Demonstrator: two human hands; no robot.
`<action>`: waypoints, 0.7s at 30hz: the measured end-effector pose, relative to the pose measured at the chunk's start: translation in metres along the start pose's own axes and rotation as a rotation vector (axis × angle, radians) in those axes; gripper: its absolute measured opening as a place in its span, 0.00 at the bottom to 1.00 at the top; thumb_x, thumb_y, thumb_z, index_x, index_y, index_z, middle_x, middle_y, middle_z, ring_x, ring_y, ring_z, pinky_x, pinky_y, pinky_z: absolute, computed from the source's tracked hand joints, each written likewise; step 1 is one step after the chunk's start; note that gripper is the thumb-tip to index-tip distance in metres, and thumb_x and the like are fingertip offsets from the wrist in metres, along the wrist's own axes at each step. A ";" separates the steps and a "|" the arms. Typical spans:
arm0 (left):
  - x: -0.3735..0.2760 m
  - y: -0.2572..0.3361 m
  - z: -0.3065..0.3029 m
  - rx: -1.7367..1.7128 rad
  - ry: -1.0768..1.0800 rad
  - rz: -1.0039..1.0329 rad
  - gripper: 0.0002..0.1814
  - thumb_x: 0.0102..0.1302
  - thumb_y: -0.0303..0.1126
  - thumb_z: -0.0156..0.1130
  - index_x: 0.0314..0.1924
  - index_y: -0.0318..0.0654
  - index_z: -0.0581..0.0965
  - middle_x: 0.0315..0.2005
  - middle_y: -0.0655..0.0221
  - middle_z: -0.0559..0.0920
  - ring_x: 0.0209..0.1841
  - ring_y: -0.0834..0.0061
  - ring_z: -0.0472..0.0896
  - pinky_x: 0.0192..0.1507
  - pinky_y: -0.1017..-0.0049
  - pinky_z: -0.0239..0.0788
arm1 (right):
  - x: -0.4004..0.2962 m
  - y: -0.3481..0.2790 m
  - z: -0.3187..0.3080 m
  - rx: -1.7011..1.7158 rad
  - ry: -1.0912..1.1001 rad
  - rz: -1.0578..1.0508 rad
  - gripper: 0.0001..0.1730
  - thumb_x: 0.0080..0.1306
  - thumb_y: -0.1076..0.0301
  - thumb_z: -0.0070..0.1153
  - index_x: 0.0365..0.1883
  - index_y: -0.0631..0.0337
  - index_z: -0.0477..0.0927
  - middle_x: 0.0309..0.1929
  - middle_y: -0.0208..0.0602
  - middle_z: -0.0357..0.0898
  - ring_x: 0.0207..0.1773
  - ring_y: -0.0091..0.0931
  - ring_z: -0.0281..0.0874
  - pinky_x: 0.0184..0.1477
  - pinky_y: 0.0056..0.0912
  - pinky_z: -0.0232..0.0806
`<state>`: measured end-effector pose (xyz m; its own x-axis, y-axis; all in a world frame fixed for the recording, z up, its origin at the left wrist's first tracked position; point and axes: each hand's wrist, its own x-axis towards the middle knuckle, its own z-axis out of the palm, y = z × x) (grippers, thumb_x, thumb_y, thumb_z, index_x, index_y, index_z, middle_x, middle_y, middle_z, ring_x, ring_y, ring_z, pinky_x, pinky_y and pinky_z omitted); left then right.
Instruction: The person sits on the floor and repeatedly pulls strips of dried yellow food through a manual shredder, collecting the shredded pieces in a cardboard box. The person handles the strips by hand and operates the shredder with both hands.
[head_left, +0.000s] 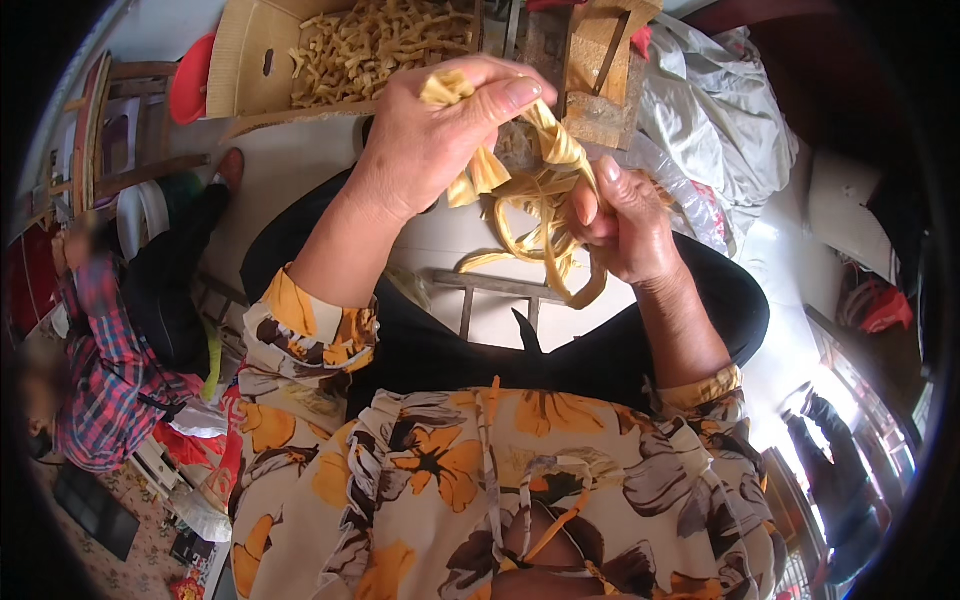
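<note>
Both my hands grip one pale yellow flat strip (559, 142), twisted and folded where it stretches between them; its material I cannot tell. My left hand (442, 127) has the upper end, thumb pressed along it. A folded yellow end (447, 88) pokes out above the left fingers, and short tails (480, 178) hang below that palm. Lower and to the right, my right hand (630, 217) pinches the strip between thumb and curled fingers. Long loose loops of yellow strip (536, 225) dangle beside the right hand, over the gap between my knees.
A cardboard box (244, 64) beyond my left hand holds many short yellowish pieces (375, 45). A wooden block stand (600, 82) and a grey-white sheet (709, 105) lie ahead to the right. A wooden rung frame (495, 285) shows between my knees. Another person (124, 352) sits at left.
</note>
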<state>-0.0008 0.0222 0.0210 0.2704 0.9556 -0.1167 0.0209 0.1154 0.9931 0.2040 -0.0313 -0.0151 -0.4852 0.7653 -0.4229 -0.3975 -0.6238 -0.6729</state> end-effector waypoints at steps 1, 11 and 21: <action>0.000 -0.004 -0.001 -0.039 -0.056 -0.069 0.10 0.61 0.34 0.62 0.35 0.33 0.79 0.28 0.68 0.80 0.20 0.89 0.69 0.20 0.87 0.59 | 0.001 -0.002 0.003 -0.046 0.032 0.019 0.25 0.69 0.48 0.45 0.22 0.60 0.75 0.16 0.22 0.64 0.18 0.14 0.51 0.21 0.16 0.45; 0.003 -0.013 0.007 -0.211 -0.139 -0.154 0.04 0.59 0.28 0.62 0.31 0.37 0.76 0.22 0.71 0.77 0.22 0.88 0.71 0.22 0.86 0.60 | 0.001 -0.038 0.004 -0.380 0.375 -0.044 0.12 0.59 0.62 0.64 0.28 0.63 0.80 0.24 0.28 0.77 0.26 0.15 0.70 0.28 0.17 0.62; 0.063 -0.054 0.034 0.307 0.146 -0.034 0.08 0.61 0.33 0.61 0.39 0.40 0.81 0.25 0.72 0.80 0.23 0.83 0.75 0.25 0.82 0.67 | 0.060 -0.048 -0.033 -1.425 0.957 -0.325 0.16 0.55 0.52 0.62 0.31 0.54 0.81 0.28 0.40 0.82 0.34 0.36 0.80 0.39 0.34 0.69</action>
<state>0.0482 0.0671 -0.0398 0.1244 0.9839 -0.1283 0.3220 0.0823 0.9432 0.2202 0.0498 -0.0282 0.2680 0.9634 0.0012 0.8143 -0.2258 -0.5346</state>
